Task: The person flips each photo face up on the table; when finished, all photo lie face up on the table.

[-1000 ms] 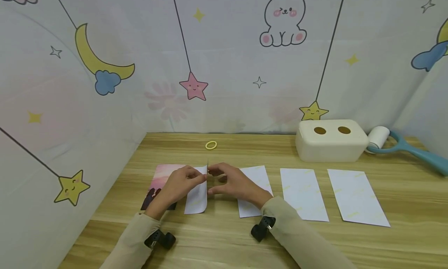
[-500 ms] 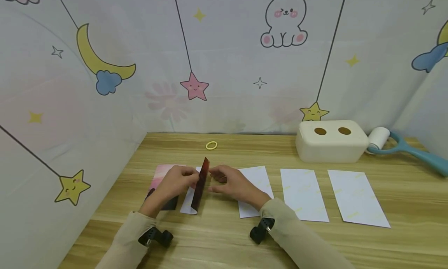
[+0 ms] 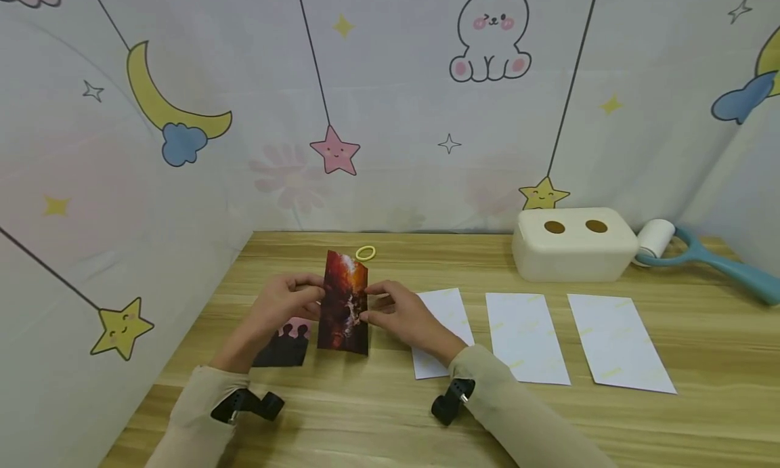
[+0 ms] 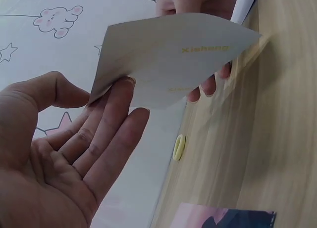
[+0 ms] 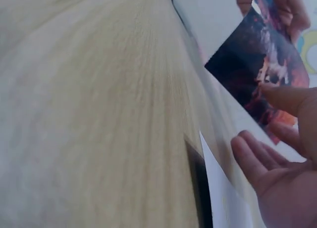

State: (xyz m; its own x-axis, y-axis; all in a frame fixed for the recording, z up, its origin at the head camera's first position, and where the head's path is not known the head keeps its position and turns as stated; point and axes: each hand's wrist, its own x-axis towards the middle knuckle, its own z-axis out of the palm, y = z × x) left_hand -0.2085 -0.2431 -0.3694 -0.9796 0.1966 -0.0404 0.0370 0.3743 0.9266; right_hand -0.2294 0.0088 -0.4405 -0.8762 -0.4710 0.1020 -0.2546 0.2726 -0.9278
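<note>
Your left hand [image 3: 279,311] pinches the printed card [image 3: 342,309]; your right hand [image 3: 408,319] touches it loosely. Likely flipping it; lower it level.

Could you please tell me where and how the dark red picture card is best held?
I'd pinch the dark red picture card by its long side edges, from left and right: it is thin, gently curved and raised from the table, leaving both faces reachable.

Left of the held card [image 3: 344,309] lies a picture card [image 3: 285,351]; behind the grip, a ring [image 3: 365,253]; to the right, three cards [image 3: 527,339] (the nearest partly hidden by the right hand [image 3: 408,315]), a box [image 3: 573,254] beyond.
</note>
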